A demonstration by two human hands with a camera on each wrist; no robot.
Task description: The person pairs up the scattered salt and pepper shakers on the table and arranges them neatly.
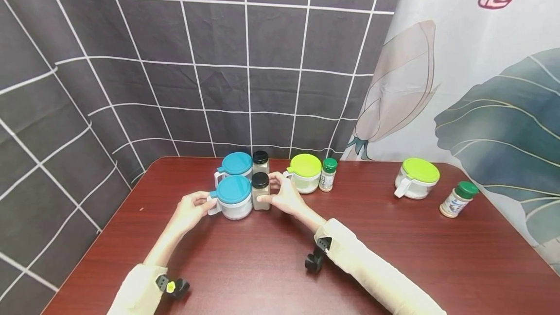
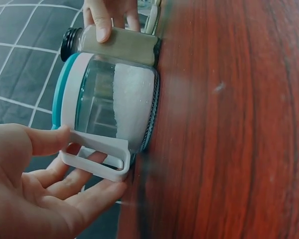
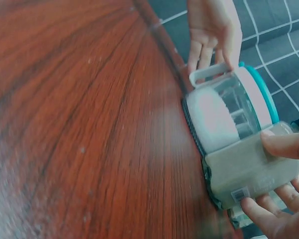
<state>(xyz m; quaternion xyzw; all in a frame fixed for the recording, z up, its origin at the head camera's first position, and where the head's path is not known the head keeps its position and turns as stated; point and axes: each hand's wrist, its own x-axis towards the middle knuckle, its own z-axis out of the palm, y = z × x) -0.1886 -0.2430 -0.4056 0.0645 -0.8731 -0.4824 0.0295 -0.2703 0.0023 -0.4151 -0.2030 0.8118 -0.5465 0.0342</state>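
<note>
My left hand [image 1: 192, 210] holds the white handle [image 2: 97, 159] of the front blue-lidded seasoning jar [image 1: 235, 198], thumb at the handle's top and fingers behind it. White granules fill part of this glass jar. Pressed close to its right side stands a black-capped spice bottle [image 1: 261, 193] with pale brown powder inside. My right hand [image 1: 286, 196] grips that bottle, thumb on the near face and fingers round the far side. Both containers are upright on the table. Directly behind them are a second blue-lidded jar [image 1: 236, 162] and a second black-capped bottle [image 1: 261, 160], partly hidden.
Right of my right hand are a green-lidded seasoning jar [image 1: 305, 174] and a green-capped shaker [image 1: 327, 175]. Farther right on the brown table [image 1: 262, 271] stand another green-lidded jar [image 1: 417, 179] and another green-capped shaker [image 1: 458, 199]. A dark tiled-pattern curtain [image 1: 218, 86] hangs behind.
</note>
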